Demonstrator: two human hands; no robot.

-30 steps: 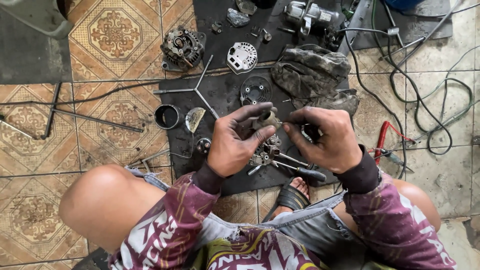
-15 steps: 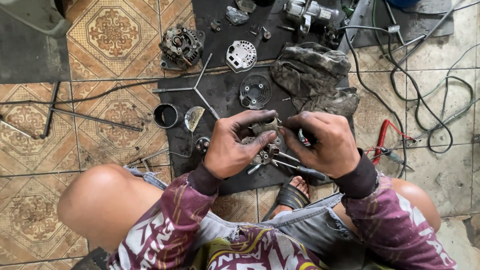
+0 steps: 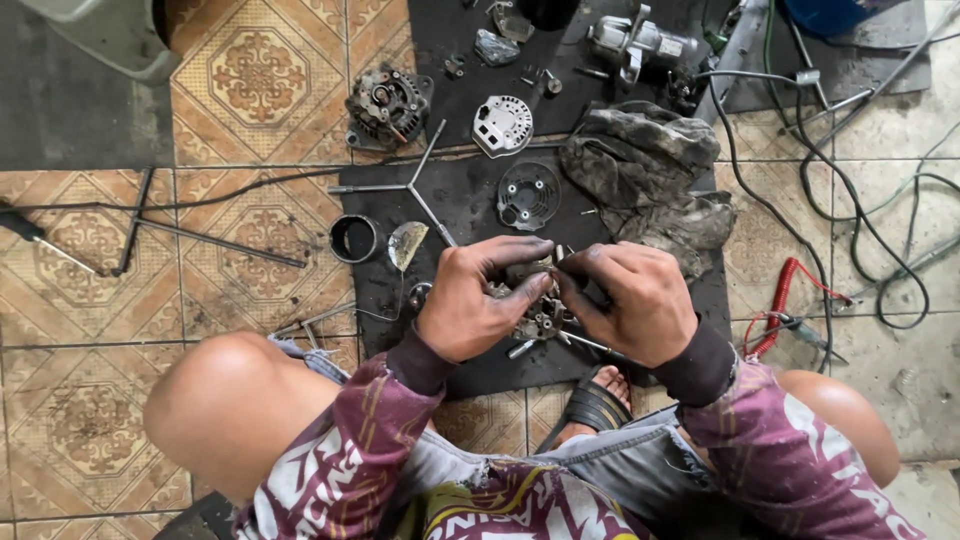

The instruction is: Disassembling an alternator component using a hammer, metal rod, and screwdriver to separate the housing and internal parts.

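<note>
A grimy metal part (image 3: 535, 305), looks like some small greasy assembly, is being gripped between both hands right over the black rubber mat (image 3: 470, 215) that's lying on the tiled floor (image 3: 100, 300). The left hand (image 3: 478, 300) is being curled around the part from its left side, with the fingers (image 3: 515, 250) arched over the top, and the right hand (image 3: 632, 298) is being clamped on from the other side, fingertips pinching at the upper edge, so both hands are clenched on that same piece and touching each other above it. What exactly is being pinched can't be told, too much is being hidden by the fingers. A thin metal rod (image 3: 585, 343) is poking out just under the right hand. On the mat, a round black cover with slots (image 3: 528, 195) is sitting just beyond the hands, a white ribbed cover (image 3: 502, 125) is lying further up, and a dirty rag (image 3: 645, 175) is bunched up to the right of those. A three-armed wrench (image 3: 410, 187) is lying left of the covers, with a small black cup (image 3: 354, 239) near it. An alternator body (image 3: 387, 103) is resting at the mat's upper left edge. A red coiled cable (image 3: 782, 310) is lying on the floor well to the right.
</note>
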